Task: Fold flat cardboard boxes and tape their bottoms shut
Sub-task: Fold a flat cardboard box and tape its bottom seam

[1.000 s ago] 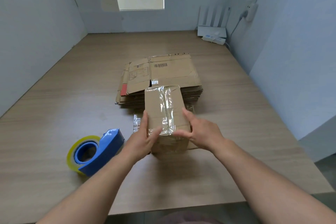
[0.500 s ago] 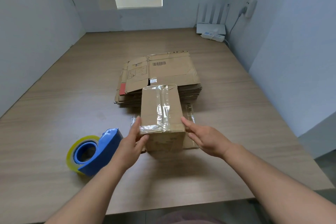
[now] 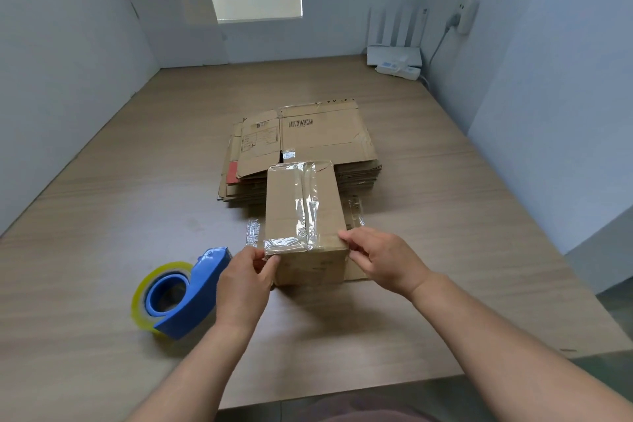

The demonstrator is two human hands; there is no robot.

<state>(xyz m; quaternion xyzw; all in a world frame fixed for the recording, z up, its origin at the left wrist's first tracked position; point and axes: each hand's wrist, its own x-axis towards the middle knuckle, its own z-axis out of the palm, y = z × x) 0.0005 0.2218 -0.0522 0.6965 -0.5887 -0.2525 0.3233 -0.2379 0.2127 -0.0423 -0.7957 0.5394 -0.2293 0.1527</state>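
Note:
A small folded cardboard box [image 3: 318, 260] stands on the wooden table [image 3: 102, 216], its taped side up, clear tape running along the seam. My left hand [image 3: 245, 279] grips the box's near left corner, thumb on the taped top edge. At the near right corner, my right hand [image 3: 383, 259] holds the box with fingers curled against its side. Behind the box lies a stack of flat cardboard boxes [image 3: 308, 137]. A blue tape dispenser with a yellowish tape roll [image 3: 178, 295] lies to the left of my left hand.
Grey-blue partition walls enclose the table on the left, back and right. A white router and a power strip [image 3: 397, 62] sit in the far right corner. The table's front edge runs just below my forearms.
My hands have slid from the top of the box down to its near corners. The box now sits flat on the table, a little lower and more upright.

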